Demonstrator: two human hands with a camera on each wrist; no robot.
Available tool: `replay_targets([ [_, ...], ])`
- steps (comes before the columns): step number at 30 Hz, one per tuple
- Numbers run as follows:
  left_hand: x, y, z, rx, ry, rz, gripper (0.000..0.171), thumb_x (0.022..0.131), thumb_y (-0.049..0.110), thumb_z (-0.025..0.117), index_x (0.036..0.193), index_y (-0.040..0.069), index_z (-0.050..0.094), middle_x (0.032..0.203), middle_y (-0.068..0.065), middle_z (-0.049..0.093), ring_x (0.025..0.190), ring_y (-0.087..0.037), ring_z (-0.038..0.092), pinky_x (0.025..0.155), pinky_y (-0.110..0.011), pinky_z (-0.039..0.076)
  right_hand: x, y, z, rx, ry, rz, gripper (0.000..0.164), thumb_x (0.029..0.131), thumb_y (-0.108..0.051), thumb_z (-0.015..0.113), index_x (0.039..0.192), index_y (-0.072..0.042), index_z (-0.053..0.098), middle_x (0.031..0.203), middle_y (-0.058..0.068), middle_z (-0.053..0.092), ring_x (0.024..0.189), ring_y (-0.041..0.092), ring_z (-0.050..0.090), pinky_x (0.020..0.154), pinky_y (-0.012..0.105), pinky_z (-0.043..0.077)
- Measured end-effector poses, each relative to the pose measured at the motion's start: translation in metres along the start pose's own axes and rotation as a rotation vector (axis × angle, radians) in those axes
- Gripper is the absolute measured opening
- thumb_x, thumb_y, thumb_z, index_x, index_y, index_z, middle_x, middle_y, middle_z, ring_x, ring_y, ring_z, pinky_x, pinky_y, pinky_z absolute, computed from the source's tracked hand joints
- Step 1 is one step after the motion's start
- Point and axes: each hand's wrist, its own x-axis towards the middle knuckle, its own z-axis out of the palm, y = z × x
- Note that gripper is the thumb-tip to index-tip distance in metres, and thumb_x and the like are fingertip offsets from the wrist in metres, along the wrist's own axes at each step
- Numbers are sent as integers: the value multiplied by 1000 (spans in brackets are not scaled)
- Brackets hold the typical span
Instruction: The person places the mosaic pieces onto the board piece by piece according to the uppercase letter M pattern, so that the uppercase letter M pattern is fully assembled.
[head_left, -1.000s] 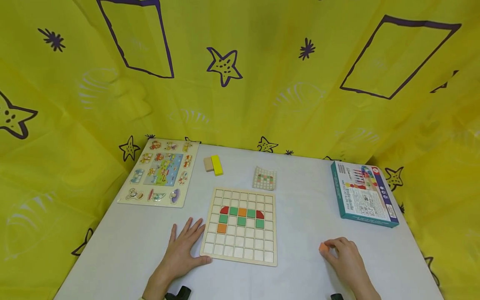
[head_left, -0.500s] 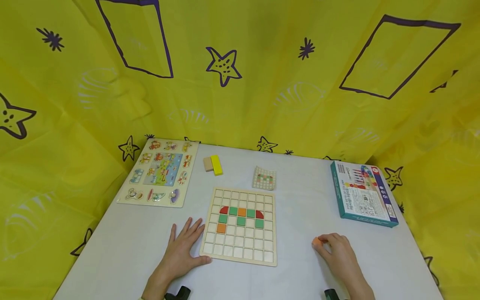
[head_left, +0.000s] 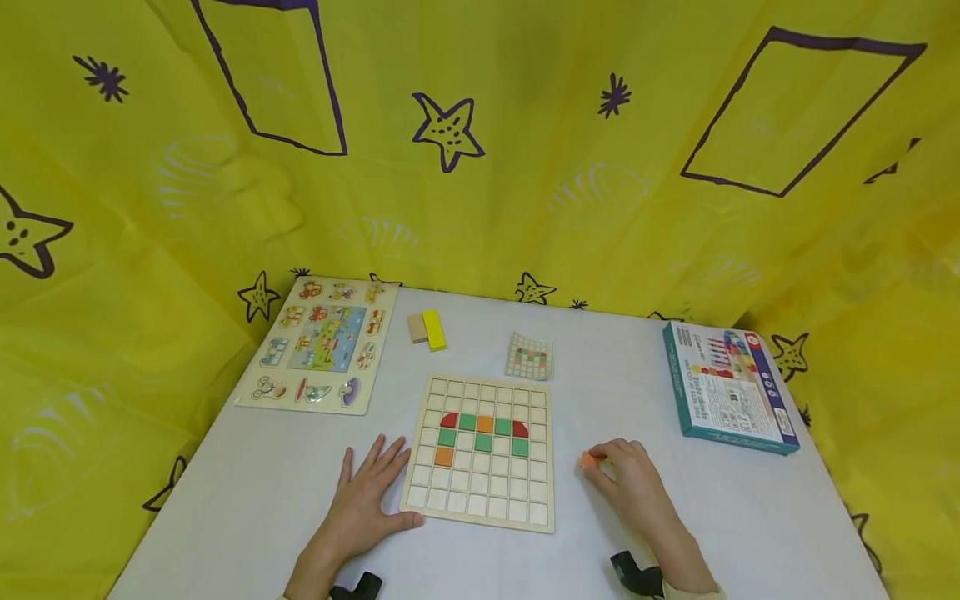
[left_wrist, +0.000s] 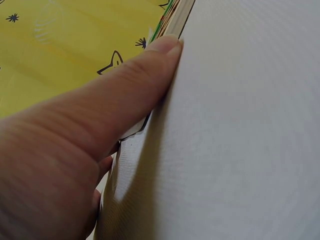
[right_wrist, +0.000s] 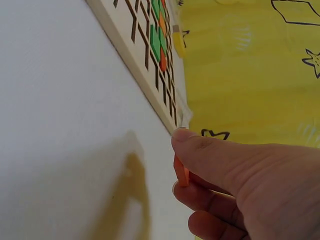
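Observation:
A square wooden grid board (head_left: 480,508) lies on the table with red, green and orange tiles set in its upper cells. My left hand (head_left: 365,504) rests with spread fingers at the board's lower left, its thumb touching the corner. Between thumb and fingers my right hand (head_left: 626,479) pinches a small orange tile (head_left: 589,460), just right of the board. In the right wrist view the orange tile (right_wrist: 181,171) stands edge-on between thumb and fingertip, partly covered by them. Behind the board lies a small pattern card (head_left: 529,357) printed with a similar coloured grid.
A picture puzzle board (head_left: 315,342) lies at the back left. Near it are a yellow block (head_left: 433,330) and a tan block (head_left: 417,328). A teal-edged box (head_left: 729,387) is at the right. Yellow curtains (head_left: 480,225) stand behind the table.
My right hand has moved left with the orange tile, from near the box to close beside the grid board. The left hand and the tiles on the board have stayed put.

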Motion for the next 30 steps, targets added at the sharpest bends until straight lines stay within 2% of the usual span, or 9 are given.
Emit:
replay_targets([
  [6,-1,-1,1,4,7,8,100,67,69,75,146,14,48,154,-2,36,146,-29,14,111,-62,-5,10,-18,9,-2,-27,-21,20,81,-15,81,97,-5,73,97,1,65,92,22,52,80,39,48],
  [14,-1,-2,1,5,16,16,100,67,69,75,146,13,49,154,-3,36,146,-30,15,111,-62,-4,18,-36,23,11,-8,-115,19,79,-14,82,94,-7,73,94,-3,65,87,16,51,76,35,48],
  [24,0,-1,0,2,16,18,99,67,68,75,146,13,49,154,-3,36,146,-31,16,111,-62,-4,23,-54,36,2,-70,-159,16,81,-19,81,93,-10,74,92,-7,63,86,12,49,75,31,47],
  [30,0,-1,0,3,14,16,100,67,68,75,146,13,49,154,-3,36,146,-30,15,111,-62,-4,24,-59,41,4,-90,-198,17,80,-19,82,92,-10,73,90,-8,61,84,11,47,73,30,46],
])
